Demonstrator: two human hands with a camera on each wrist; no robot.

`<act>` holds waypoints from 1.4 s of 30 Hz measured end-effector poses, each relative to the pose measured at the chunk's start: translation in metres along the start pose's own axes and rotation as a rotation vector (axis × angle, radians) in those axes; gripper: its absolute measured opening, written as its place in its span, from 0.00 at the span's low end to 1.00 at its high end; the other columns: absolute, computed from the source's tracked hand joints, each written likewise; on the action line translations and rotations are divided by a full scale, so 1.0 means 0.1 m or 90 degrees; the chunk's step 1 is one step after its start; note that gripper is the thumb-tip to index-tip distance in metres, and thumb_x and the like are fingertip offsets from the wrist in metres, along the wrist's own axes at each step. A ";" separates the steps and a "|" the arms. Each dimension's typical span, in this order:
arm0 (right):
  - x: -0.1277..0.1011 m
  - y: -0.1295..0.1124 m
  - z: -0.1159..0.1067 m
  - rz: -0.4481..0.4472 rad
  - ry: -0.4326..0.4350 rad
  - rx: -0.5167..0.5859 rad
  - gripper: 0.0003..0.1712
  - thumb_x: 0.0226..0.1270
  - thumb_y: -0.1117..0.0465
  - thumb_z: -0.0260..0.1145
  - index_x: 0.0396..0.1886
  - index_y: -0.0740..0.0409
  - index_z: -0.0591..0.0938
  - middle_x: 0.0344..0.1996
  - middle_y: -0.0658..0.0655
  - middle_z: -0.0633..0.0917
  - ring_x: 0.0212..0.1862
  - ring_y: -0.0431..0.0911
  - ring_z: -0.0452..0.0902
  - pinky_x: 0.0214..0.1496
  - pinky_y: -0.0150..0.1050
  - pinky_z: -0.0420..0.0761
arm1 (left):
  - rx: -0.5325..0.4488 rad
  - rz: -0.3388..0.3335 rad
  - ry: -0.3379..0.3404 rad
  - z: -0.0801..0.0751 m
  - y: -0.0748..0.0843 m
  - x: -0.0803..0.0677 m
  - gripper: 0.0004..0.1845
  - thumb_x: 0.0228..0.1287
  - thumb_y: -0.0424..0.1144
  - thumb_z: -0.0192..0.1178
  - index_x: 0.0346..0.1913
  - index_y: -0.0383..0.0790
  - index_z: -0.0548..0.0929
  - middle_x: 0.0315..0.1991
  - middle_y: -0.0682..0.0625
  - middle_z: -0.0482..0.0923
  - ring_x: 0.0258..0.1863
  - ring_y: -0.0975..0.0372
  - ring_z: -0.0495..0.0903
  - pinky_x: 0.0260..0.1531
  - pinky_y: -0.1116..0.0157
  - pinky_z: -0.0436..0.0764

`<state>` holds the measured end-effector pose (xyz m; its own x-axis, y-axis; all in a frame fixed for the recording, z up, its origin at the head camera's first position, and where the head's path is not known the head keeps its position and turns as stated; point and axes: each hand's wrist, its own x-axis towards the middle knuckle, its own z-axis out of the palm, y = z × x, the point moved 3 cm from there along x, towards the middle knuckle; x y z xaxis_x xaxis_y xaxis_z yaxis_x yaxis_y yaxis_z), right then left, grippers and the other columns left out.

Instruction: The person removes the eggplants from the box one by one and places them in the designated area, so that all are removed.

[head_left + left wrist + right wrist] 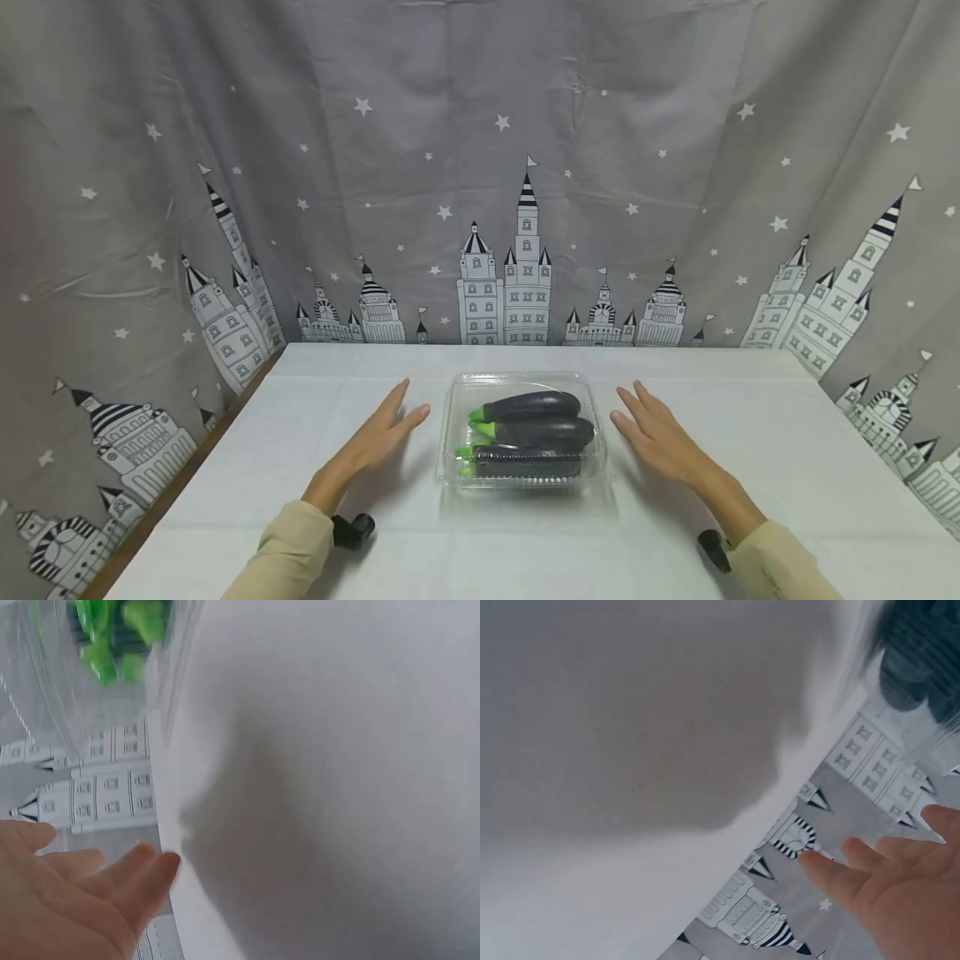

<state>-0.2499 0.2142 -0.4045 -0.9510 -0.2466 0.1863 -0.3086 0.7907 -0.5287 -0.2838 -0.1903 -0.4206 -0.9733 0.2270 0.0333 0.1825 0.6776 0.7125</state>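
A white table (750, 467) is bearing a clear plastic clamshell box (520, 479) at its middle, lid down. The left hand (382, 437) and right hand (660, 437) are flanking it, fingers straight and relaxed, holding nothing. This looks like the approach; gripping next probably calls for closing in on both sides. Three dark eggplants (536, 433) are lying stacked inside, green stems leftward.

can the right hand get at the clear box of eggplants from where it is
Probably yes. The right hand lies open just beside the clear box, with only bare white table between them. Nothing blocks the way, and the left hand is on the other side.
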 end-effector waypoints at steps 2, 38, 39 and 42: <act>-0.03 -0.05 -0.02 -0.009 0.001 0.033 0.34 0.81 0.48 0.45 0.72 0.71 0.61 0.73 0.77 0.52 0.71 0.74 0.47 0.68 0.70 0.48 | -0.036 0.005 -0.007 0.03 0.05 -0.05 0.45 0.74 0.60 0.46 0.78 0.34 0.44 0.77 0.34 0.42 0.73 0.39 0.50 0.69 0.38 0.48; -0.43 -0.33 0.19 0.037 -0.151 0.402 0.52 0.65 0.57 0.70 0.79 0.59 0.49 0.77 0.68 0.49 0.72 0.68 0.53 0.69 0.56 0.62 | -0.277 0.052 -0.094 0.42 0.35 -0.43 0.61 0.53 0.41 0.75 0.79 0.38 0.41 0.78 0.40 0.39 0.71 0.42 0.58 0.64 0.49 0.67; -0.43 -0.33 0.19 0.039 -0.152 0.405 0.53 0.64 0.57 0.71 0.79 0.58 0.49 0.77 0.67 0.49 0.72 0.68 0.54 0.69 0.56 0.62 | -0.276 0.053 -0.092 0.43 0.36 -0.43 0.61 0.52 0.41 0.75 0.79 0.38 0.41 0.78 0.40 0.39 0.71 0.42 0.58 0.64 0.49 0.67; -0.44 -0.32 0.19 0.042 -0.153 0.414 0.53 0.63 0.59 0.71 0.79 0.57 0.48 0.77 0.68 0.47 0.72 0.68 0.54 0.69 0.55 0.62 | -0.273 0.061 -0.087 0.44 0.37 -0.43 0.62 0.51 0.40 0.76 0.79 0.37 0.41 0.78 0.40 0.39 0.71 0.42 0.59 0.64 0.48 0.67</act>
<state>-0.1989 0.1891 -0.4120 -0.9220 -0.3870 -0.0121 -0.1262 0.3299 -0.9355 -0.2292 -0.1446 -0.4267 -0.9224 0.3840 0.0420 0.1693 0.3040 0.9375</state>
